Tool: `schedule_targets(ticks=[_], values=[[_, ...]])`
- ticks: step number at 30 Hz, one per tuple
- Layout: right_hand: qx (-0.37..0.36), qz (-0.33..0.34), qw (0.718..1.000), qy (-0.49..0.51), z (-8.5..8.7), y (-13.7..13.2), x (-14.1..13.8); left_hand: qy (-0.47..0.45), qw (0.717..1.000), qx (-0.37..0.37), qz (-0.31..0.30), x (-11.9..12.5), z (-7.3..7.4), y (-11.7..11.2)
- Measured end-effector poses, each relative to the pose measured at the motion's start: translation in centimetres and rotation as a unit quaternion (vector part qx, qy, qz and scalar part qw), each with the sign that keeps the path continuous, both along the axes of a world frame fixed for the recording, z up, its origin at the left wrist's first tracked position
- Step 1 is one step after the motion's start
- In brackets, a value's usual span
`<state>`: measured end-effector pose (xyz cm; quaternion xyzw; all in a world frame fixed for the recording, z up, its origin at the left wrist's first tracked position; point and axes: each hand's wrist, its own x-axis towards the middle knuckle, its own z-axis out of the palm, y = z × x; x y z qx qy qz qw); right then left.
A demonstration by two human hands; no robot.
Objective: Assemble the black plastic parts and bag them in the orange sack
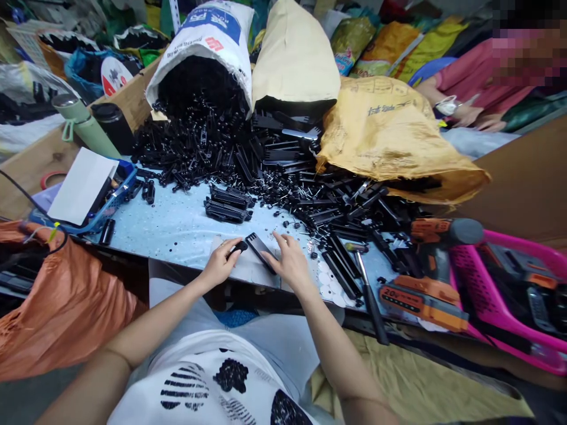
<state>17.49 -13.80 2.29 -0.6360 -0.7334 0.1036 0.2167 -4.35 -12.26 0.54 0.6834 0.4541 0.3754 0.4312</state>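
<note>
My left hand (222, 260) is closed in a pinch on a small black plastic piece (240, 246) at the table's near edge. My right hand (290, 260) rests on a flat black plastic bar (259, 248) that lies between the two hands, its fingers pressing on the bar's right end. The small piece touches the bar's left end. Both lie on a light blue table cover (177, 224).
Heaps of black plastic parts (248, 159) spill from a white sack (208, 41) and yellow sacks (390, 130). An orange cordless drill (425, 283), a hammer (367, 289) and a pink basket (509, 289) sit at right; a blue tray (120, 190) at left. Another person's arm (465, 112) is far right.
</note>
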Motion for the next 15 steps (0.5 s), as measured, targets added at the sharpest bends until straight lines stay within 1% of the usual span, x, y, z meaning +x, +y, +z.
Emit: schedule_targets(ticks=[1, 2, 3, 4, 5, 6, 7, 9, 10, 11, 12, 13, 15], values=[[0.003, -0.036, 0.999, -0.006, -0.6, 0.7, -0.6, -0.005, 1.000, 0.006, 0.009, 0.2, 0.0, -0.1], [-0.005, -0.043, 0.999, -0.006, -1.1, 1.3, -1.2, -0.012, 1.000, 0.006, 0.014, 0.4, -0.1, -0.3], [-0.017, -0.035, 0.999, 0.011, -1.5, 1.8, -1.8, -0.020, 1.000, 0.003, 0.015, 0.5, 0.0, -0.4], [-0.028, -0.021, 0.998, 0.050, -1.8, 2.2, -2.3, -0.028, 0.999, -0.004, 0.014, 0.6, 0.0, -0.5], [-0.041, -0.012, 0.993, 0.112, -2.0, 2.4, -2.8, -0.038, 0.999, -0.012, 0.015, 0.6, 0.1, -0.6], [-0.061, -0.007, 0.979, 0.192, -2.0, 2.4, -3.2, -0.048, 0.999, -0.019, 0.018, 0.7, 0.2, -0.7], [-0.088, -0.006, 0.956, 0.279, -1.9, 2.2, -3.5, -0.058, 0.998, -0.025, 0.024, 0.8, 0.3, -0.8], [-0.155, -0.005, 0.892, 0.424, -1.4, 1.4, -4.1, -0.074, 0.996, -0.029, 0.036, 1.2, 0.7, -1.0], [-0.180, -0.004, 0.864, 0.470, -1.1, 1.0, -4.3, -0.076, 0.996, -0.024, 0.043, 1.4, 0.9, -1.1], [-0.194, 0.000, 0.846, 0.496, -0.9, 0.6, -4.4, -0.071, 0.996, -0.010, 0.045, 1.5, 1.2, -1.2], [-0.195, 0.009, 0.840, 0.506, -0.6, 0.4, -4.3, -0.061, 0.997, 0.010, 0.042, 1.7, 1.5, -1.2], [-0.189, 0.023, 0.844, 0.501, -0.4, 0.1, -4.2, -0.047, 0.998, 0.036, 0.035, 1.8, 1.7, -1.3], [-0.172, 0.061, 0.872, 0.455, -0.1, 0.0, -3.6, -0.012, 0.995, 0.094, 0.013, 1.8, 2.2, -1.6]])
